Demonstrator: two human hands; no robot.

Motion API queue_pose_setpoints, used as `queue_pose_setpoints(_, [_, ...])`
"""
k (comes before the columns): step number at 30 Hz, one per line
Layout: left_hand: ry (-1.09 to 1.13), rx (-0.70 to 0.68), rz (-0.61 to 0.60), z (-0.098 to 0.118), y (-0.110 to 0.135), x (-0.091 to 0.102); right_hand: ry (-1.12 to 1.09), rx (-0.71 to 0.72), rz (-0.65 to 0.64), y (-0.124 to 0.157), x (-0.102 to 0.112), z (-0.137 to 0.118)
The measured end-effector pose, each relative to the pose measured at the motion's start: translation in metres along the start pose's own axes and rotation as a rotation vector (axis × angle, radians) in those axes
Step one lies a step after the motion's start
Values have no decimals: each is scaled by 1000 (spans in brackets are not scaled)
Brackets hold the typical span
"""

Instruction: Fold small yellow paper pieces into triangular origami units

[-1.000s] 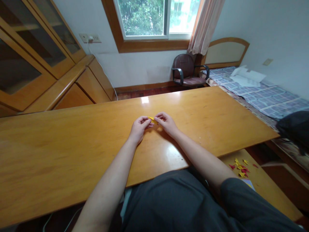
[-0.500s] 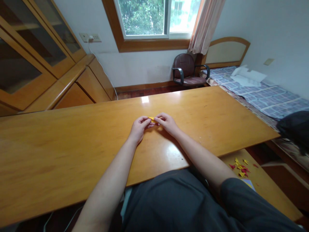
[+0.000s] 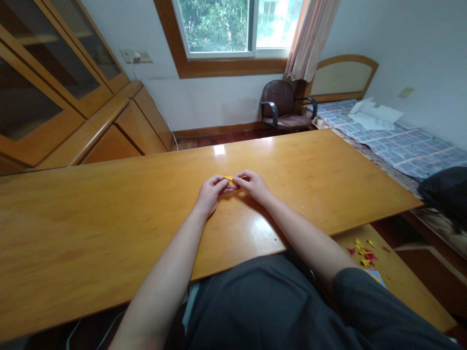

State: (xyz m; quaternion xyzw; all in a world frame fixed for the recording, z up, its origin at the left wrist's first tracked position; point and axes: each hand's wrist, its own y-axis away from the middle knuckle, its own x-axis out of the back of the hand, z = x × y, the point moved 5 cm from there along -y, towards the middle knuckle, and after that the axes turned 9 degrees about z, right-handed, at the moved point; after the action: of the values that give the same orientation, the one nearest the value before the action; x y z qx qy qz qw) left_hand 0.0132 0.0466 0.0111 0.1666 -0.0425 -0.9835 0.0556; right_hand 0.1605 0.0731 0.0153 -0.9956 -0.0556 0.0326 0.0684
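A small folded piece of yellow paper [image 3: 229, 179] sits pinched between both my hands just above the long wooden table [image 3: 109, 214]. My left hand [image 3: 210, 193] curls its fingers round the paper's left end. My right hand [image 3: 253, 185] grips the right end with fingertips pressed together. Most of the paper is hidden by my fingers.
A low wooden bench [image 3: 397, 282] at lower right carries several small yellow and red folded paper pieces [image 3: 365, 252]. Wooden cabinets [image 3: 65, 97] line the left wall. Beyond the table stand a dark armchair [image 3: 284, 107] and a bed [image 3: 397, 141].
My hands and the yellow paper have barely shifted; the fingertips have drawn slightly closer together over the paper.
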Motion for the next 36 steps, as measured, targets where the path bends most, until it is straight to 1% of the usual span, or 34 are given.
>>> queue_pose_setpoints(6, [-16, -7, -19, -1, -1, 1, 5, 17, 3, 0, 1, -1])
queue_pose_setpoints(14, [-32, -33, 3, -1, -2, 3, 44, 54, -15, 1, -1, -5])
queue_pose_setpoints(20, [-31, -41, 21, 0, -2, 3, 29, 55, -13, 0, 0, -2])
queue_pose_setpoints(26, [-38, -59, 31, 1, -2, 3, -35, -11, -20, 0, 0, 2])
queue_pose_setpoints(30, [-74, -95, 41, 0, -2, 4, -74, -56, -37, 2, -1, 0])
queue_pose_setpoints(36, [-110, -140, 22, 0, -2, 3, -73, -61, -49, 4, -4, -2])
